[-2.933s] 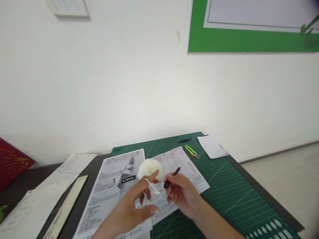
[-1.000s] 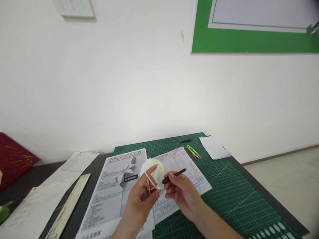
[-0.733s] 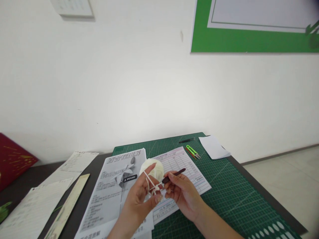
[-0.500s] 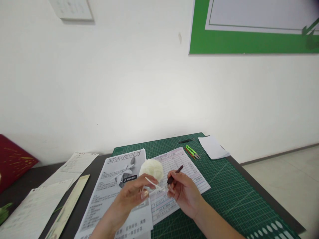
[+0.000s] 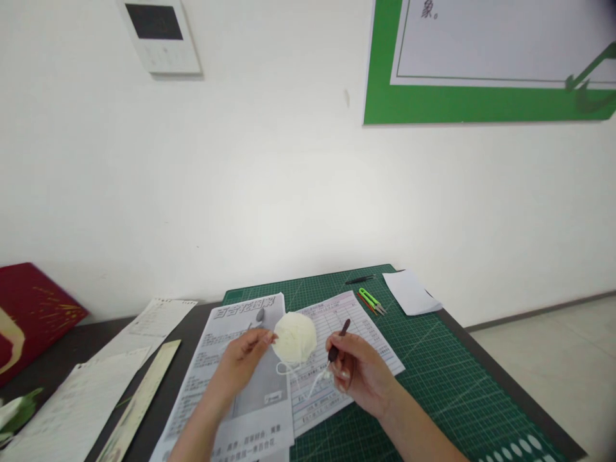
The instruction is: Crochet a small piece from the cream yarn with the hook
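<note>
A pale cream ball of yarn (image 5: 295,338) rests on printed sheets, with loose strands in front of it. My left hand (image 5: 246,359) is closed beside its left edge, thumb and index finger pinched together; what they hold, if anything, is too small to make out. To the right, my right hand (image 5: 359,371) grips a dark brown crochet hook (image 5: 341,340), its thin end pointing down. A small piece of white yarn work (image 5: 326,374) hangs by the hook's tip, next to the right fingers.
Green-handled snips (image 5: 370,299), a black tool (image 5: 360,280) and white paper (image 5: 411,292) lie on the green cutting mat (image 5: 433,366). Further left are a pale ruler (image 5: 142,398), handwritten sheets (image 5: 91,391), a red item (image 5: 36,311) and a white flower with green leaves (image 5: 19,410).
My left hand has moved left, away from the white strand and my right hand. The strand now hangs loose below the hook. The view has tilted up slightly.
</note>
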A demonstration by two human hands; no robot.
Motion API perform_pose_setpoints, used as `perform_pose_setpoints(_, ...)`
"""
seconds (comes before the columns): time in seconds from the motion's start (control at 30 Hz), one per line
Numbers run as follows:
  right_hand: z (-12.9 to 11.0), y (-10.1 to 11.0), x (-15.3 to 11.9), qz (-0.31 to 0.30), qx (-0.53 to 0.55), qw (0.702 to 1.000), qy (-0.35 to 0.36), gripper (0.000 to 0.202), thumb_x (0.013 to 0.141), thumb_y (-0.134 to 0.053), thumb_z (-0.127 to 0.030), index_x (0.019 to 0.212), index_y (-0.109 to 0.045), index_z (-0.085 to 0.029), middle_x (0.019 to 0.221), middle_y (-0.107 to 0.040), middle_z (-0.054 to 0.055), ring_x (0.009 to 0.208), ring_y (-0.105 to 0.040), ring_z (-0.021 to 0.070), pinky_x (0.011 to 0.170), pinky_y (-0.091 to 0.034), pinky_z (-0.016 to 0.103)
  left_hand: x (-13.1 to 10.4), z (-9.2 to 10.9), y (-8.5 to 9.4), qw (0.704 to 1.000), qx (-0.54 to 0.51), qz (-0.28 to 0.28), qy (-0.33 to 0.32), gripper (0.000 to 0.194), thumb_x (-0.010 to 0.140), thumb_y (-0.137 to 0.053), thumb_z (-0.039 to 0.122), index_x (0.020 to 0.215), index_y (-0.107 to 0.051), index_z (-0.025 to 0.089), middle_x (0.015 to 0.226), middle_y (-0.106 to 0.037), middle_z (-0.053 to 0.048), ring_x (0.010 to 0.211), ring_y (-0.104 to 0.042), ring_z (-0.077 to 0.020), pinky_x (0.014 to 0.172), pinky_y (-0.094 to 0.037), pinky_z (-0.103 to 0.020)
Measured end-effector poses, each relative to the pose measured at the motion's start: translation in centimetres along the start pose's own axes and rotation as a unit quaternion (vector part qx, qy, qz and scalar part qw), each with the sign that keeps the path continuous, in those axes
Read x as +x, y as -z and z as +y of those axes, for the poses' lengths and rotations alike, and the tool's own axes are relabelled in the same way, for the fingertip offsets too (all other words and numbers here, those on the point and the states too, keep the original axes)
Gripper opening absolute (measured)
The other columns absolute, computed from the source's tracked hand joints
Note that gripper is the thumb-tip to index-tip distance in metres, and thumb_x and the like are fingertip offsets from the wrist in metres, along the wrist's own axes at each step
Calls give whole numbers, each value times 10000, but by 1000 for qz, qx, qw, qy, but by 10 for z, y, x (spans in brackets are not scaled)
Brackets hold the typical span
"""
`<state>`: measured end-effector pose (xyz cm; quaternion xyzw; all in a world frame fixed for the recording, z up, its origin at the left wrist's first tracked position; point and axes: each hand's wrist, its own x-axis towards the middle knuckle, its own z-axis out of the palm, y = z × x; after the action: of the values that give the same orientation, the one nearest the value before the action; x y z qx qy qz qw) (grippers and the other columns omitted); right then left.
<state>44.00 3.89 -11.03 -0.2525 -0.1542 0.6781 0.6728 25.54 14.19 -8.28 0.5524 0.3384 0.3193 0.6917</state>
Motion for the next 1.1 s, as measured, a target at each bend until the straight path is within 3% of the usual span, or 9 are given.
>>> perform_pose_setpoints(0.13, -3, -7, -1, -4, -9, 1000, -9, 156, 714, -676, -223, 670, -672, -74, 366, -581, -19, 276, -437, 49, 276, -403, 132, -12, 2, -46, 994, -80, -70, -37, 257, 775, -546, 391, 793, -670, 167, 848, -590, -65, 861, -496, -214, 707, -464, -297)
perform_pose_setpoints(0.23, -7, -10, -1, -4, -5, 1000, -6, 172, 722, -676, -240, 680, -676, -73, 368, -589, -17, 276, -461, 50, 283, -404, 123, -16, 11, -65, 982, -145, -118, -13, 367, 825, -396, 456, 829, -631, 174, 728, -526, -53, 667, -490, -177, 430, -434, -235)
perform_pose_setpoints(0.4, -14, -8, 0, -6, 14, 1000, -1, 150, 712, -683, -230, 697, -682, -81, 396, -606, -27, 296, -477, 36, 313, -412, 104, -14, 24, -54, 944, -277, -173, 51, 404, 791, -384, 527, 770, -612, 193, 685, -495, -25, 470, -381, -86, 290, -302, -135)
perform_pose_setpoints(0.53, -13, -5, 2, -24, 15, 1000, -10, 156, 721, -673, -226, 697, -676, -72, 397, -611, -14, 288, -471, 47, 299, -403, 125, -14, 33, -52, 888, -435, -148, 5, 329, 736, -464, 562, 787, -655, 299, 813, -626, -16, 688, -557, -151, 540, -518, -264)
perform_pose_setpoints(0.63, -10, -5, 3, -40, 17, 999, -18, 151, 727, -666, -227, 683, -667, -82, 397, -615, -11, 288, -468, 52, 297, -399, 133, -12, 39, -59, 924, -349, -86, -133, 351, 768, -403, 576, 872, -669, 372, 1090, -630, 15, 1056, -507, -269, 862, -431, -476)
perform_pose_setpoints(0.73, -7, -3, 5, -55, 21, 998, -33, 157, 729, -661, -236, 676, -661, -88, 414, -625, -5, 288, -460, 49, 298, -398, 136, -11, 38, -62, 968, -47, -42, -241, 372, 827, -398, 465, 1014, -662, 279, 1272, -527, -45, 1217, -358, -315, 1002, -246, -474)
perform_pose_setpoints(0.87, -5, 1, 7, -66, 32, 996, -50, 166, 718, -665, -246, 674, -659, -87, 410, -616, -8, 283, -444, 45, 293, -393, 138, -13, 34, -55, 934, 251, -148, -206, 359, 845, -407, 405, 1043, -651, 230, 1153, -565, -107, 1120, -419, -306, 972, -235, -424)
perform_pose_setpoints(1.0, -1, 4, 8, -73, 44, 995, -57, 173, 710, -665, -251, 668, -655, -83, 406, -613, -4, 285, -435, 45, 290, -385, 137, -9, 27, -48, 949, 156, -224, -158, 312, 756, -550, 437, 571, -649, 206, 769, -548, -76, 738, -482, -233, 731, -363, -360)
perform_pose_setpoints(1.1, 2, 5, 9, -75, 49, 994, -64, 182, 707, -670, -250, 657, -648, -76, 382, -599, -5, 281, -438, 48, 290, -386, 137, -8, 16, -51, 960, 65, -236, -136, 447, 712, -536, 543, 430, -582, 200, 683, -496, -62, 686, -483, -226, 659, -391, -361)
